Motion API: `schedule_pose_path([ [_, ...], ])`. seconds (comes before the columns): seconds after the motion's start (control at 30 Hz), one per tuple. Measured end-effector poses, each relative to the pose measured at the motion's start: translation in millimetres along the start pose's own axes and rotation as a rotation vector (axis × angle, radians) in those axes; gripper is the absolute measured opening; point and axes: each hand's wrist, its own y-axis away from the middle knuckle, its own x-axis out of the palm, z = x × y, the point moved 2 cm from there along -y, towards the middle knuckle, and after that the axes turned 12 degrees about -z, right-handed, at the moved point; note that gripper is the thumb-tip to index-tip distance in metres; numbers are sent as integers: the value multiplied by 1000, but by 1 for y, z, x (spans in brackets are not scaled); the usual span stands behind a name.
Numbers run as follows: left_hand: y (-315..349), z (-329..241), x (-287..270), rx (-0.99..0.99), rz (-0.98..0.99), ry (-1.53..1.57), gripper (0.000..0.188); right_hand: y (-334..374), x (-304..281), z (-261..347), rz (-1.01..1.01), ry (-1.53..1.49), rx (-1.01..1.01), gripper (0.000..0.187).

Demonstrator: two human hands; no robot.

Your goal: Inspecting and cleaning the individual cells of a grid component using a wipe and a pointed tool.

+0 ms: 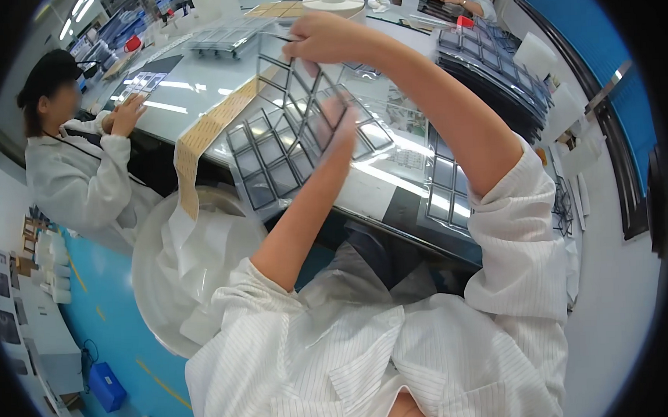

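My right hand (321, 38) reaches across above the table, its fingers closed on the upper edge of a thin black grid frame (282, 85). The frame hangs tilted, with open square cells. Lower down, my left hand (337, 124) is smeared by motion beside the frame's lower part; its fingers cannot be made out. Beneath both hands, a clear sheet with black-bordered rectangles (262, 161) lies at the table's near edge. Another part of a black-bordered panel (375, 136) shows just right of my left hand.
A tan strip (199, 132) runs along the table and hangs into a white bin (149, 288) holding white scraps. Black-framed panels (491, 74) are stacked at right; another panel (445, 182) lies nearer. A white roll (333, 1) stands at the back. A co-worker (82, 158) sits at left.
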Motion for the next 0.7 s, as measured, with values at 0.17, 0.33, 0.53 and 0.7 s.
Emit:
schedule_pose_path([
  [0.17,-53,49,-59,319,-379,125,31,1,-29,22,-272,-219,-153,27],
  [0.33,-63,32,-70,-235,-355,751,46,11,-67,6,-527,-480,-110,28],
  [0.53,-15,-33,-77,-336,41,1129,57,84,-112,18,-614,-327,-363,28],
  [0.7,21,-31,-109,-223,725,1320,93,158,-119,8,-504,-558,-65,28],
])
